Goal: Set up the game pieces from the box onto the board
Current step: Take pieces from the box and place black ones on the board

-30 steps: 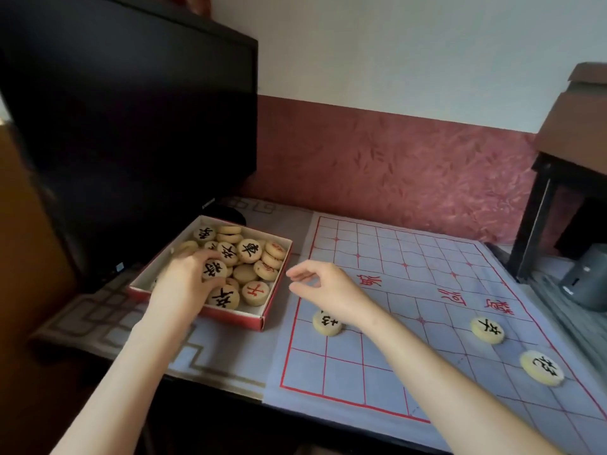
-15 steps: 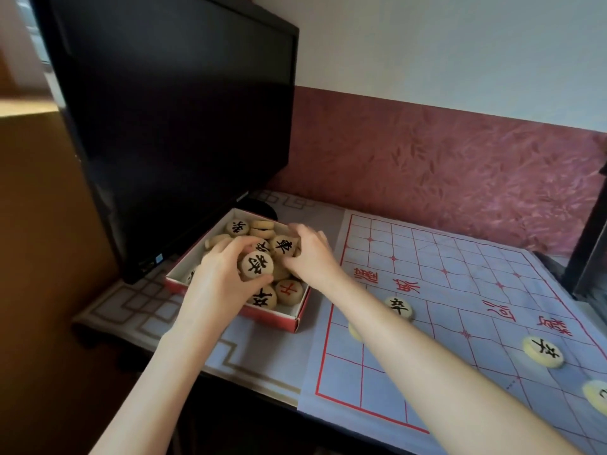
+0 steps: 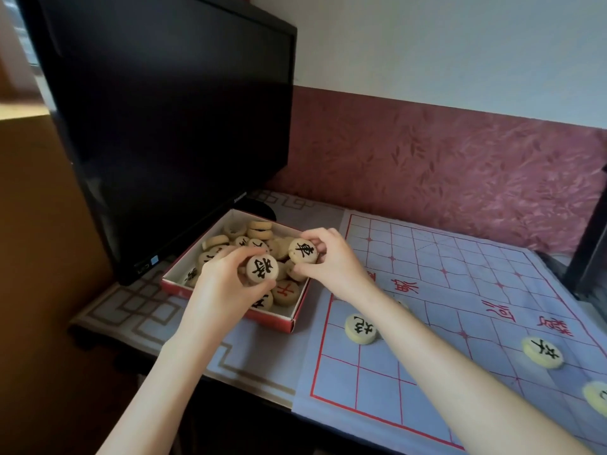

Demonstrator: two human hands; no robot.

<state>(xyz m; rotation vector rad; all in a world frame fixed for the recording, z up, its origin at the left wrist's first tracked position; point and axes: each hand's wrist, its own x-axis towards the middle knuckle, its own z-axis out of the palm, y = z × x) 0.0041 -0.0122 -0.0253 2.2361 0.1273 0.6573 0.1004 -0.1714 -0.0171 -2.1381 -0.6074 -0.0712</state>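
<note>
A shallow red box [image 3: 277, 320] holds several round wooden game pieces marked with black or red characters. Both hands are over it. My left hand [image 3: 226, 287] pinches a black-marked piece [image 3: 261, 269] just above the box. My right hand [image 3: 331, 261] holds another black-marked piece [image 3: 303, 251] by its edge. The pale blue board sheet [image 3: 427, 257] with red grid lines lies to the right of the box. On it rest a black-marked piece [image 3: 360, 328] near the left edge, a second one [image 3: 542, 352] further right, and a third [image 3: 596, 397] cut off by the frame.
A large black monitor [image 3: 157, 126] stands right behind and left of the box. A patterned cloth [image 3: 138, 307] covers the desk under the box and board. A dark piece of furniture [image 3: 591, 244] stands at the far right edge.
My right hand left the board, reached into the box and lifted a black-marked piece. My left hand raised its piece higher. The camera turned left toward the box.
</note>
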